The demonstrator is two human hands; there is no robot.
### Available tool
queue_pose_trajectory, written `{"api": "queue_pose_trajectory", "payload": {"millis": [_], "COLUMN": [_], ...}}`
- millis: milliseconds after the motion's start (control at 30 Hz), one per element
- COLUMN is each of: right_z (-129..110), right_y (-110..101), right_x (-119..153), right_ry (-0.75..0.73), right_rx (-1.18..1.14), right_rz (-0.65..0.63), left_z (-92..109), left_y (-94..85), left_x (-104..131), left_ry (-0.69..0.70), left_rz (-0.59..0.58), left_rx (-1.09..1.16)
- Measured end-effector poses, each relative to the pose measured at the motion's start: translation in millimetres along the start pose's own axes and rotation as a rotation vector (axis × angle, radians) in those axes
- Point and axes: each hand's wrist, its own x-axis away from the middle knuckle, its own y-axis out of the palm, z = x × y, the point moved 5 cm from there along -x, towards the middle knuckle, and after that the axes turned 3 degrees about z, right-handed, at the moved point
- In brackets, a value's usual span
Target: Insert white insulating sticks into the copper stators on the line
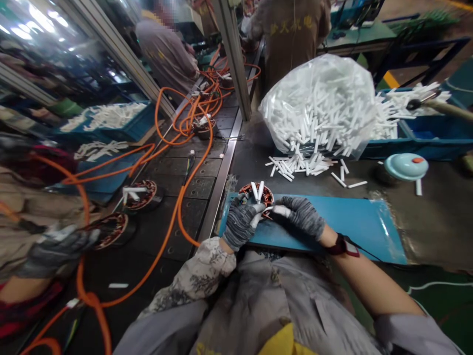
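While the copper-wound coil point(268, 195) sat at frame centre, left hand point(239, 224) and right hand point(302, 215) were close together at its near rim; couldn't tell either's grip. Light, steady touch seemed best.

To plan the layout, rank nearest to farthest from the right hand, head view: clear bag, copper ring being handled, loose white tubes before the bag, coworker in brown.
1. Copper ring: just left of the right hand.
2. Loose white tubes: ahead.
3. Clear bag: behind those tubes.
4. Coworker in brown: beyond the bag.
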Motion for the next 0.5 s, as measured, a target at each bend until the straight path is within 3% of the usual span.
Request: {"api": "queue_pose_trajectory", "payload": {"millis": [133,233,333,400,500], "right_z": [6,9,29,47,68], "right_y": [8,-5,-26,-34,-37], "right_x": [1,18,44,60,75], "right_ry": [0.088,0.005,0.026,0.026,-0.042], "right_rx": [-0.029,0.028,0.166,0.237,0.299], "right_rz": [-0.014,0.153,0.303,0.304,0.380], "left_z": [1,7,5,-2,-24], "left_y": [3.1,8.4,9.6,1.1,-28.3], "left_x": [1,0,-2,-3,0], "left_ry": [0.029,0.042,-0.027,-0.084,-0.211], "left_rz": [-0.075,-0.258,-0.441,-0.493,-0.513], "left_rx": [-0.056,-0.107,-0.182,-0.201,-0.188]}}
